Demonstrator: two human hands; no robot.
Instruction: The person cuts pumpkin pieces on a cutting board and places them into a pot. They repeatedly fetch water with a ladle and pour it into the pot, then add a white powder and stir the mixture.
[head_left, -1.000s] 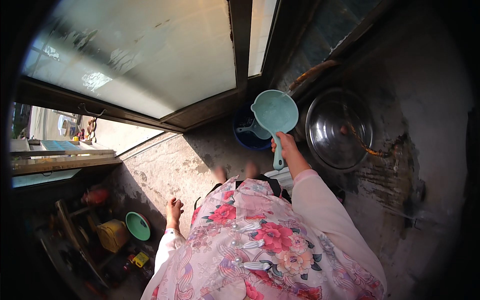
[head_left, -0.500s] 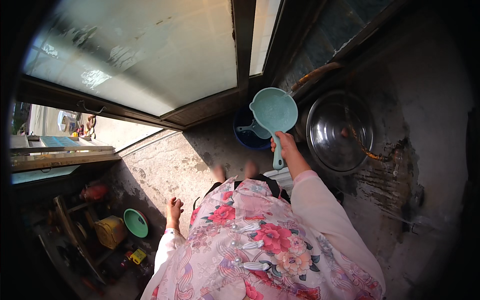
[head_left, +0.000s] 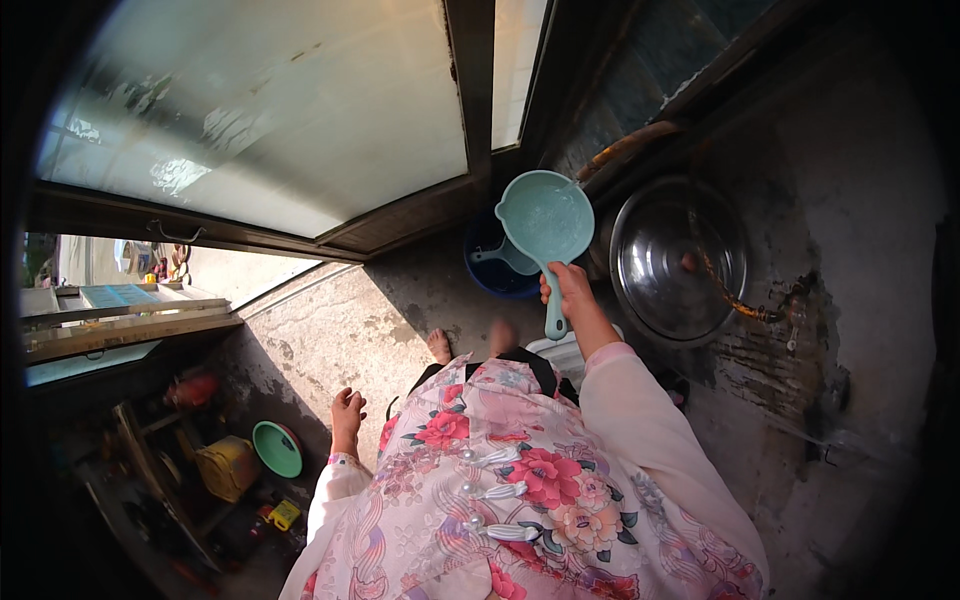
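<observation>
My right hand is closed around the handle of a pale green water dipper, its bowl held level. Water runs into the bowl from the end of a brownish hose or pipe, and the surface inside ripples. Below the dipper stands a dark blue bucket, partly covered by it. A second pale dipper shows inside that bucket. My left hand hangs beside my body, fingers loosely curled and apart, with nothing visible in it.
A large round metal lid is right of the dipper. A frosted glass door stands ahead. At lower left are a green basin, a yellow container and a wooden frame. Something white sits near my feet.
The view has shifted slightly. The dipper stays under the running water in my right hand, and the stream into its bowl shows more plainly. My left hand has barely moved.
</observation>
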